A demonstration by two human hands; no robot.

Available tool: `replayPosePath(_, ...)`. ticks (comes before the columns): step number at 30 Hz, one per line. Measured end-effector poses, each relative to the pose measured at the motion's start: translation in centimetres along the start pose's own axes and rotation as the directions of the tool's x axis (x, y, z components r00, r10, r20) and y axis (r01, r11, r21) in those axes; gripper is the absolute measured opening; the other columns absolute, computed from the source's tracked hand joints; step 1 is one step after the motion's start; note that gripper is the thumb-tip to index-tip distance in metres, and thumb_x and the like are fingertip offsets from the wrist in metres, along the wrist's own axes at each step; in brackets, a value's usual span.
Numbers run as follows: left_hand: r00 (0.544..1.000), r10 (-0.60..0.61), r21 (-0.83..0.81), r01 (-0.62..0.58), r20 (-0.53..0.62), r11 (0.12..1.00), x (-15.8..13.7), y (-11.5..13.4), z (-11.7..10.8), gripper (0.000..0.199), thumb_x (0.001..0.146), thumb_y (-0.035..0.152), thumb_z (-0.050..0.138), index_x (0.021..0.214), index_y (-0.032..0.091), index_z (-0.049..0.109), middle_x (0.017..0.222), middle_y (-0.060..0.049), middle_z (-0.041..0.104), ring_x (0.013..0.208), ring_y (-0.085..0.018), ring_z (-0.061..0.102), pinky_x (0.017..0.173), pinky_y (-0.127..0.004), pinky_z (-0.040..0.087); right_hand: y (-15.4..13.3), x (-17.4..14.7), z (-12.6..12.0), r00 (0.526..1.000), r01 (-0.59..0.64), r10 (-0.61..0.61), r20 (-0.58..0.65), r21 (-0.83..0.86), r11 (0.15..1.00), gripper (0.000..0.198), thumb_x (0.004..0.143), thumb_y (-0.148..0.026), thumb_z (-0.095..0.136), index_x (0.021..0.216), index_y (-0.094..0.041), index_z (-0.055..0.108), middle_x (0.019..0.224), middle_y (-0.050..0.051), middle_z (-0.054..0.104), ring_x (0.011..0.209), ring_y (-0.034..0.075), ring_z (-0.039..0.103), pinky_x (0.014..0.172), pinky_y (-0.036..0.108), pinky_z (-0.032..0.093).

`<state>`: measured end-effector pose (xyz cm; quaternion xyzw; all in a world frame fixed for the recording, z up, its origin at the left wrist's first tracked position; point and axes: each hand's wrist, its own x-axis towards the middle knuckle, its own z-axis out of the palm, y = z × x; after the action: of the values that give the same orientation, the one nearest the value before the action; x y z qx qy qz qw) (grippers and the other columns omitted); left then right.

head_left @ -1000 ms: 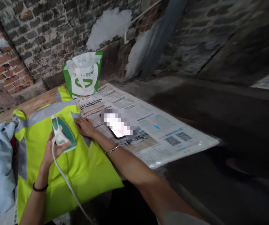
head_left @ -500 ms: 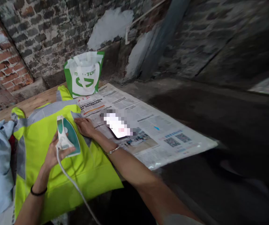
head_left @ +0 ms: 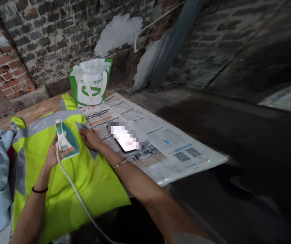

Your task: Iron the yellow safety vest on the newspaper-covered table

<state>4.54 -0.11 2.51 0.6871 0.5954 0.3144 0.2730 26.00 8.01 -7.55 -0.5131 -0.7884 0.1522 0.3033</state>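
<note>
One iron (head_left: 72,140) sits on one yellow shirt (head_left: 84,183), farther left than half a second ago, the left hand's (head_left: 52,154) fingers clamped round it. The right hand (head_left: 92,139) lies there, fingers loosely extended, near one phone (head_left: 128,146); one bag (head_left: 81,88) stands beyond.

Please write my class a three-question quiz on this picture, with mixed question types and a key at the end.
1. Multiple choice: What does the left hand hold?
A) a wooden brush
B) a white-and-green plastic clothes iron
C) a pair of scissors

2. True or false: The right hand rests on the fluorescent yellow cloth garment with grey bands.

3. Short answer: What stands at the far end of the flat, black-printed newspaper sheets?

Key:
1. B
2. True; it rests along a grey band.
3. A green-and-white bag with white handles.
</note>
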Motion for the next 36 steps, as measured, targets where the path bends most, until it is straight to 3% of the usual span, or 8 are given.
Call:
replayPosePath(7,0.999,0.032,0.112,-0.034,0.018,0.993,-11.9,-0.4,-2.7,0.056,0.073,0.056,0.084,0.118,0.023,0.079,0.139,-0.012,0.07,0.113,-0.034,0.073,0.1,-0.046,0.062,0.2,0.3,0.6,1.0,-0.016,0.016,0.017,-0.003,1.0,0.042,0.103,-0.02,0.048,0.138,-0.023,0.07,0.151,0.009,0.064,0.141,0.025,0.055,0.12,0.048,0.037)
replayPosePath(11,0.998,-0.056,0.132,0.061,-0.037,0.989,-16.1,-2.3,-4.2,0.061,0.075,0.056,0.084,0.127,0.026,0.076,0.139,-0.012,0.07,0.118,-0.035,0.072,0.1,-0.045,0.062,0.8,0.3,1.1,1.0,-0.003,0.003,0.015,0.005,1.0,0.043,0.103,-0.022,0.048,0.141,-0.024,0.068,0.151,0.01,0.064,0.141,0.026,0.054,0.121,0.05,0.034)
replayPosePath(15,0.992,-0.115,0.103,0.12,-0.05,0.987,-14.8,-3.7,-5.3,0.064,0.075,0.056,0.082,0.13,0.025,0.074,0.134,-0.012,0.073,0.124,-0.035,0.07,0.105,-0.047,0.059,1.2,0.2,1.5,1.0,0.001,-0.001,0.012,0.014,1.0,0.045,0.103,-0.022,0.046,0.142,-0.024,0.067,0.152,0.01,0.064,0.142,0.026,0.054,0.121,0.05,0.035)
replayPosePath(18,0.986,-0.135,0.065,0.141,-0.094,0.988,-10.6,-4.1,-5.9,0.067,0.068,0.058,0.085,0.125,0.023,0.074,0.136,-0.013,0.072,0.108,-0.032,0.075,0.095,-0.046,0.063,1.3,0.1,1.7,1.0,-0.005,0.005,0.008,0.007,1.0,0.044,0.102,-0.022,0.047,0.141,-0.024,0.068,0.151,0.009,0.064,0.141,0.026,0.055,0.121,0.05,0.036)
replayPosePath(21,0.978,-0.149,0.049,0.158,-0.147,0.986,-5.4,-4.3,-6.3,0.073,0.062,0.056,0.088,0.124,0.021,0.072,0.115,-0.011,0.078,0.092,-0.028,0.076,0.085,-0.043,0.064,1.4,0.1,1.7,1.0,-0.003,0.003,0.0,0.001,1.0,0.043,0.101,-0.022,0.048,0.138,-0.025,0.069,0.15,0.009,0.065,0.14,0.026,0.057,0.12,0.051,0.037)
replayPosePath(27,0.957,-0.158,0.035,0.172,-0.245,0.985,0.8,-4.1,-6.1,0.069,0.059,0.052,0.092,0.116,0.02,0.07,0.095,-0.006,0.077,0.087,-0.026,0.074,0.081,-0.04,0.063,1.4,0.1,1.8,1.0,0.002,-0.002,0.004,0.006,1.0,0.044,0.1,-0.021,0.048,0.138,-0.025,0.07,0.149,0.009,0.066,0.139,0.025,0.057,0.12,0.05,0.038)
replayPosePath(31,0.961,-0.148,0.053,0.165,-0.233,0.985,-1.2,-4.0,-5.6,0.074,0.064,0.055,0.087,0.124,0.016,0.069,0.106,-0.01,0.077,0.092,-0.027,0.074,0.086,-0.042,0.063,1.3,0.1,1.6,1.0,0.009,-0.009,0.005,0.02,1.0,0.044,0.101,-0.022,0.047,0.139,-0.025,0.069,0.15,0.009,0.065,0.14,0.025,0.056,0.121,0.05,0.037)
replayPosePath(36,0.988,-0.085,0.056,0.092,-0.127,0.994,-9.3,-3.2,-4.8,0.074,0.073,0.059,0.083,0.136,0.023,0.068,0.141,-0.013,0.067,0.115,-0.03,0.072,0.094,-0.041,0.063,1.1,0.1,1.4,1.0,0.001,-0.001,0.001,0.017,1.0,0.043,0.101,-0.022,0.048,0.138,-0.023,0.07,0.15,0.01,0.065,0.14,0.026,0.056,0.12,0.05,0.038)
